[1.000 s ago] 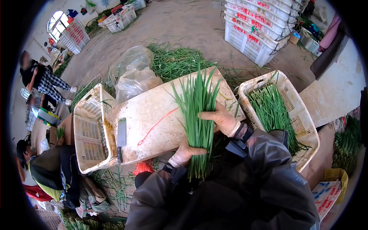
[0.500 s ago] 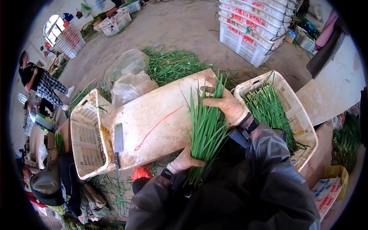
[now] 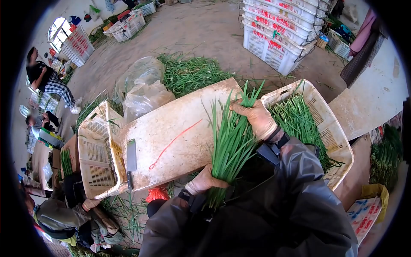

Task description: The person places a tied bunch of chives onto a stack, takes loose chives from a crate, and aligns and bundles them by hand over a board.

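A bunch of long green leafy stalks (image 3: 231,147) is held over the near right part of a dirty white board (image 3: 184,124). Wrapped round its lower part is my left hand (image 3: 204,180), in a pale glove. My right hand (image 3: 256,118), gloved too, closes round leaves near the top of the bunch. A red tie (image 3: 176,143) lies on the board. At the board's left end rests a cleaver (image 3: 131,160) with a black handle, its blade flat.
A plastic basket (image 3: 97,162) stands left of the board; another basket (image 3: 342,147), holding stalks, stands right. Beyond are clear plastic bags (image 3: 147,98), a heap of greens (image 3: 192,75) and stacked crates (image 3: 274,47). A co-worker (image 3: 62,214) sits at lower left; two more people are farther back.
My right hand has gone up and right and now grips the leaf tops, which are pulled rightward. The seated co-worker's hand has come to the left basket's near edge.
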The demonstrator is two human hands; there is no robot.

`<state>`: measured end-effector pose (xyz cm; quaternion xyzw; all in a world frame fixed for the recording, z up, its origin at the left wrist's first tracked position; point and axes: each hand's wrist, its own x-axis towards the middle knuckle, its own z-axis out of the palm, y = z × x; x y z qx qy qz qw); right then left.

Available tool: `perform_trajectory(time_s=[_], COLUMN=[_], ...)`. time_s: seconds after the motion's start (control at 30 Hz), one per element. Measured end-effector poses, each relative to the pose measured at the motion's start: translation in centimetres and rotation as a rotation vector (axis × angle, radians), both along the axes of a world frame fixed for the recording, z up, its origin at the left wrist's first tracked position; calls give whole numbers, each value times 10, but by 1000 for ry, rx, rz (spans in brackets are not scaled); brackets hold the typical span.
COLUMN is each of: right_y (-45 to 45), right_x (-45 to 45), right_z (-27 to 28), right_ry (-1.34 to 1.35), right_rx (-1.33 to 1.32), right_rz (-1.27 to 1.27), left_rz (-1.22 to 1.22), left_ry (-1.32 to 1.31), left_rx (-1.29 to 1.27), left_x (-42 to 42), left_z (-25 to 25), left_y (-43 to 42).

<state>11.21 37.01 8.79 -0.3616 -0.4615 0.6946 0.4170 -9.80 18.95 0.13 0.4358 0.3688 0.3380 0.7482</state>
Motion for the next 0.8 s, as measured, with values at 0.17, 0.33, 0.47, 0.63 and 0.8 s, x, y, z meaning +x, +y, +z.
perform_trajectory(time_s=[0.17,0.33,0.47,0.63,0.8], right_y=[-4,8,26,24,8], right_x=[-1,10,29,39,38], right_z=[1,-3,3,-7,10], right_ry=[185,287,321,-56,-370], right_rx=[-136,-193,-166,14,219], right_rz=[-101,-256,-396,-302,44], left_rz=[-24,-20,4,225,661], left_ry=[-45,-37,-37,-66,-189], left_rx=[-39,70,46,-45,-149], left_x=[-3,-4,-4,-21,-38], left_z=[-3,4,7,4,21], left_y=[-1,-1,-7,-6,-2])
